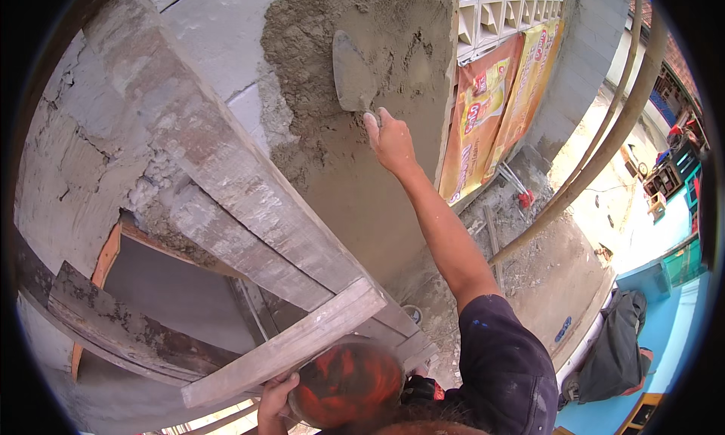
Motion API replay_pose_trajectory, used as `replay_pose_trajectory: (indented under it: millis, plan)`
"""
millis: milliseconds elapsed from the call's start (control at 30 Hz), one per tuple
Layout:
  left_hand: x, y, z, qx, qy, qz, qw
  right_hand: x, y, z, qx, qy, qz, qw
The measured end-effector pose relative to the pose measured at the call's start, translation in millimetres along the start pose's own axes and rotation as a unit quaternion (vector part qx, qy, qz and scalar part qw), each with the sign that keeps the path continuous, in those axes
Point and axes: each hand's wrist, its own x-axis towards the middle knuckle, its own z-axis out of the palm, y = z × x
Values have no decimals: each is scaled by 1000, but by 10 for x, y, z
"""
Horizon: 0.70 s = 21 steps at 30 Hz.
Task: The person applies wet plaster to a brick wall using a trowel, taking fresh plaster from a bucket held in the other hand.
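My right hand is closed round the handle of a trowel, out in front of me. The trowel's grey blade lies against wet mortar spread over the wall. At the lower edge, my left hand grips the rim of a round, dark bowl with red patches. The bowl is close to my body, and its contents cannot be made out. Just above it, a short wooden board lies across longer planks.
Long wooden planks run diagonally beside the mortared wall, near an opening. Banners hang at the right, under vent blocks. Bent poles slant past on the right. Far below lies the ground, with a dark cloth nearby.
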Motion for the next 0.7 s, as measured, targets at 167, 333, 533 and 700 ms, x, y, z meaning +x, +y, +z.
replay_pose_trajectory:
  millis: [167, 333, 533, 700]
  plan:
    - [5, 29, 98, 18, 27, -7, 999, 241, 1054, -246, -201, 113, 6, 973]
    - [-20, -16, 96, -51, 20, -2, 998, 729, 1355, -403, -216, 140, 42, 965]
    - [-29, -122, 75, -23, 28, 7, 999, 722, 1393, -165, -53, 123, 93, 987]
    - [53, -135, -1, -17, 27, 64, 997, 95, 1114, 149, 159, -4, 160, 974]
